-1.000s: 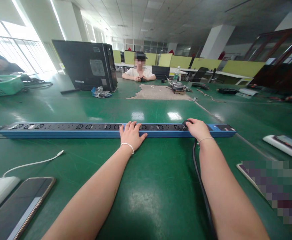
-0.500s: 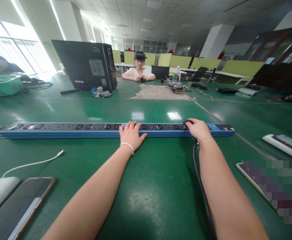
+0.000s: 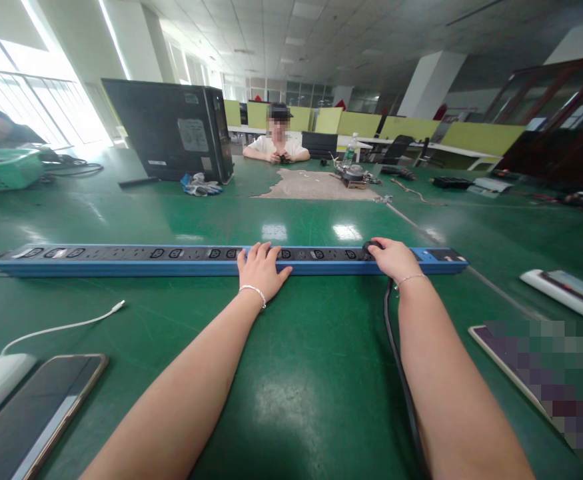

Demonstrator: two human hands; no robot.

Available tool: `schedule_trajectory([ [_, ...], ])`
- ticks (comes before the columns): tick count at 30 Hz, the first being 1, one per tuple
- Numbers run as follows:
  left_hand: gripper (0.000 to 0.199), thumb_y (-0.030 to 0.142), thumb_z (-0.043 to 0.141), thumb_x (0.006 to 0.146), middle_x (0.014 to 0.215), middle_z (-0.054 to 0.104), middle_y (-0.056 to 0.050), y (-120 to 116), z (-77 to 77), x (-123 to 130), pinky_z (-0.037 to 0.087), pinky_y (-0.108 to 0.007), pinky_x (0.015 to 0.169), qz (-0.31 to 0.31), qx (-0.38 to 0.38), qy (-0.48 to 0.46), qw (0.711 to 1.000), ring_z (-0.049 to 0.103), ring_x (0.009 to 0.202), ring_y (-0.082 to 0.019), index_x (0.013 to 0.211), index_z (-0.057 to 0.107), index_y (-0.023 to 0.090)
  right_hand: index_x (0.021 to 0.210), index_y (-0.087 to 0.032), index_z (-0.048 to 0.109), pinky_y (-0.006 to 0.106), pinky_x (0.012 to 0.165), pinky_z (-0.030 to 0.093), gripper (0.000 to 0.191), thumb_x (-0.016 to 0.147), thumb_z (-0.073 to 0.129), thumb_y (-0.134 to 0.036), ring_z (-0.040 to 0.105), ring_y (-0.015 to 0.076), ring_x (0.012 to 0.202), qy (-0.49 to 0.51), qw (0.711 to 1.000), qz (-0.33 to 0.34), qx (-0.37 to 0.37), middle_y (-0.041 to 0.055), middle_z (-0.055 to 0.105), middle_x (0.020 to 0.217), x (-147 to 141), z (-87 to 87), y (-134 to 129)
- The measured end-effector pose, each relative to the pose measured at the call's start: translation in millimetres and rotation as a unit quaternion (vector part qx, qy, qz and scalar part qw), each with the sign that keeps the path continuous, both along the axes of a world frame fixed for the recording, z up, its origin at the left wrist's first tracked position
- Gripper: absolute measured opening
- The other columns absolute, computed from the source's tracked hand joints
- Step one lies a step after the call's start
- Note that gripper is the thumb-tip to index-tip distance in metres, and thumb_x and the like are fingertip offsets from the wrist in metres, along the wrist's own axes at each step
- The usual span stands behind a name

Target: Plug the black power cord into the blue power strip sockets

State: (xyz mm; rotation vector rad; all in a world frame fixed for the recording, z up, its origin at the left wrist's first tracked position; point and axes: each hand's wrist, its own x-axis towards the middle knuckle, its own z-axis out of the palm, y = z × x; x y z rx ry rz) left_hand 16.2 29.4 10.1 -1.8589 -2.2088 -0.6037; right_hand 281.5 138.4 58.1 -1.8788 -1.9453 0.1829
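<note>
A long blue power strip (image 3: 136, 268) with a row of black sockets lies crosswise on the green table. My left hand (image 3: 262, 270) rests flat across its middle, fingers spread over the top and thumb out to the right. Toward the strip's right end, my right hand (image 3: 395, 259) is closed on a black plug (image 3: 370, 249), which sits at a socket; how deep it is in, my fingers hide. From there a black cord (image 3: 396, 353) runs down beside my right forearm to the bottom edge.
Phones (image 3: 46, 407) lie at the near left and right, with a white charging cable (image 3: 66, 328) at left. Farther back stand a black computer case (image 3: 171, 133), a glove (image 3: 201, 185), a green basket (image 3: 8, 175) and a bottle (image 3: 351, 148). Across the table sits a person (image 3: 278, 143).
Both hands keep their places on the strip and the plug. The whole view has shifted very slightly; nothing else has visibly moved.
</note>
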Motion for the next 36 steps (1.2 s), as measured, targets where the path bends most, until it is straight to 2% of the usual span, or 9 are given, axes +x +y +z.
schedule_trajectory([
  [3,0.052,0.056,0.045,0.081,0.139,0.046,-0.004,0,-1.0,-1,0.018,-0.049,0.107,-0.002,0.003,-0.001,1.0,0.033,0.131,-0.027,0.127,0.049,0.031,0.116,-0.015,0.064,0.031,0.082,0.045,0.043,0.08,0.048,-0.034,0.061,0.0232,0.098,0.013,1.0,0.005,-0.003,0.0117,0.066,0.111,3,-1.0,1],
  [9,0.052,0.055,0.045,0.081,0.138,0.047,-0.005,1,-1.8,-1,0.018,-0.05,0.107,-0.006,0.013,-0.003,1.0,0.034,0.13,-0.027,0.126,0.049,0.03,0.117,-0.017,0.063,0.029,0.073,0.047,0.043,0.081,0.048,-0.035,0.064,0.0196,0.078,0.051,0.998,0.029,-0.03,0.0077,0.07,0.088,7,-2.1,2],
  [16,0.052,0.056,0.044,0.081,0.139,0.046,-0.005,1,-1.6,0,0.018,-0.049,0.107,-0.003,0.004,0.001,1.0,0.034,0.13,-0.027,0.126,0.049,0.03,0.117,-0.014,0.063,0.031,0.086,0.044,0.042,0.082,0.048,-0.032,0.06,0.0244,0.103,-0.001,1.0,0.011,-0.02,0.0123,0.064,0.115,1,4.4,-2],
  [25,0.053,0.057,0.044,0.081,0.138,0.047,-0.004,1,-2.3,-2,0.019,-0.05,0.106,-0.003,0.004,0.007,1.0,0.034,0.13,-0.027,0.127,0.049,0.03,0.121,-0.014,0.061,0.03,0.087,0.044,0.045,0.083,0.047,-0.033,0.06,0.0243,0.104,-0.036,0.997,0.017,-0.062,0.0117,0.063,0.117,1,11.3,3],
  [30,0.053,0.057,0.044,0.081,0.138,0.047,-0.005,1,-2.8,-1,0.019,-0.05,0.106,-0.003,0.009,0.008,1.0,0.034,0.13,-0.027,0.126,0.049,0.03,0.116,-0.014,0.064,0.03,0.086,0.044,0.043,0.082,0.046,-0.034,0.059,0.025,0.105,-0.066,0.995,0.015,-0.075,0.0128,0.064,0.116,1,10.1,4],
  [36,0.053,0.056,0.044,0.081,0.138,0.047,-0.005,1,-1.8,-1,0.019,-0.049,0.106,-0.003,0.005,0.008,1.0,0.034,0.13,-0.027,0.127,0.049,0.029,0.115,-0.016,0.064,0.033,0.085,0.045,0.042,0.083,0.044,-0.035,0.06,0.0262,0.103,-0.105,0.993,0.014,-0.057,0.0131,0.065,0.112,-6,7.6,-4],
])
